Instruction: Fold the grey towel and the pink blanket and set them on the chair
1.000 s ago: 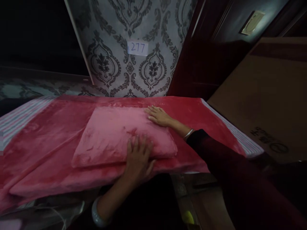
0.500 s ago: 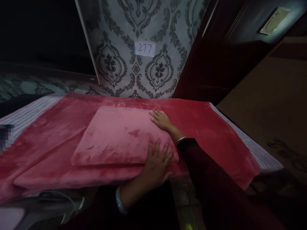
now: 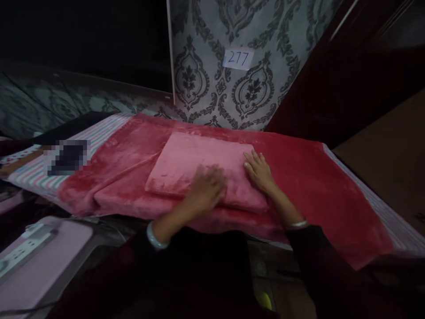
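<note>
A pink plush bundle (image 3: 195, 153), flat and roughly rectangular like a folded piece of fleece, lies on a red plush cover (image 3: 299, 177). My left hand (image 3: 208, 188), smeared by motion, is over the bundle's front part with its fingers extended. Resting on the bundle's right side is my right hand (image 3: 259, 170), flat, its fingers slightly apart. Neither hand grips anything. Bracelets show on both wrists.
Striped cloth (image 3: 372, 204) shows beyond the red cover at both ends. At lower left, a power strip (image 3: 25, 250) sits on a pinkish surface (image 3: 63, 266). Behind are a dark screen (image 3: 86, 44) and a patterned wall with a "277" paper (image 3: 238, 59). A cardboard panel (image 3: 392, 155) stands at right.
The view has swung left, so the bundle sits further right in the picture. My left hand has moved leftward across the bundle; my right hand stays at its right side.
</note>
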{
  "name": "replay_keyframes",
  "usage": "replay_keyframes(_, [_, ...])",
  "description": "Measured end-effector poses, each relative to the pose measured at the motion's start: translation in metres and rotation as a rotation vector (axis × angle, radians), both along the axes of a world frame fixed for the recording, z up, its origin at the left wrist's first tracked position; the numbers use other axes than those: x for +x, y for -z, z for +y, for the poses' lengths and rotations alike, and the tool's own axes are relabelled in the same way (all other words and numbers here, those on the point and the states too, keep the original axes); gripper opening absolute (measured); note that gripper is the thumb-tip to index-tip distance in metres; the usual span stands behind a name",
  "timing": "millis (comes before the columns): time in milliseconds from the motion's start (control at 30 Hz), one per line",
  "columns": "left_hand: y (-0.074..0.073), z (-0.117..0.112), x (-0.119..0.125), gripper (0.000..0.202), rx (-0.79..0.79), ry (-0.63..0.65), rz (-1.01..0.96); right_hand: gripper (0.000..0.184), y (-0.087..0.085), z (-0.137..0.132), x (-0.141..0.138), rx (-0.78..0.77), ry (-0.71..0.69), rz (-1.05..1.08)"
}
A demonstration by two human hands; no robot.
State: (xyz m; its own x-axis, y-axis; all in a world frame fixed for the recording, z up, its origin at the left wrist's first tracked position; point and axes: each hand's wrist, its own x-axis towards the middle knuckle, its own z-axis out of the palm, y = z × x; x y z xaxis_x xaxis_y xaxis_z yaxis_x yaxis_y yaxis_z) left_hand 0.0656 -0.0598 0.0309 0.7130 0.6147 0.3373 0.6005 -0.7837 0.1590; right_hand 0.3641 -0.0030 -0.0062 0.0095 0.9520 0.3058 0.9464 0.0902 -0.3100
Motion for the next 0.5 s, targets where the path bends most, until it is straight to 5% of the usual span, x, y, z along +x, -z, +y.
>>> replay_keyframes(100, [-0.003, 0.026, -0.052, 0.052, 0.009, -0.293, 0.04, 0.067, 0.019, -0.048, -0.012, 0.01, -0.031, 0.046])
replay_keyframes(200, [0.004, 0.042, -0.081, 0.057, -0.049, -0.407, 0.106, 0.067, 0.033, -0.073, -0.018, 0.02, 0.021, 0.139])
replay_keyframes(367, [0.013, 0.042, -0.093, 0.058, -0.055, -0.392, 0.134, 0.066, 0.041, -0.094, -0.022, 0.102, 0.083, 0.304])
replay_keyframes(500, [0.019, 0.036, -0.123, 0.067, -0.008, -0.251, 0.148, 0.071, 0.041, -0.126, -0.03, 0.165, 0.058, 0.259])
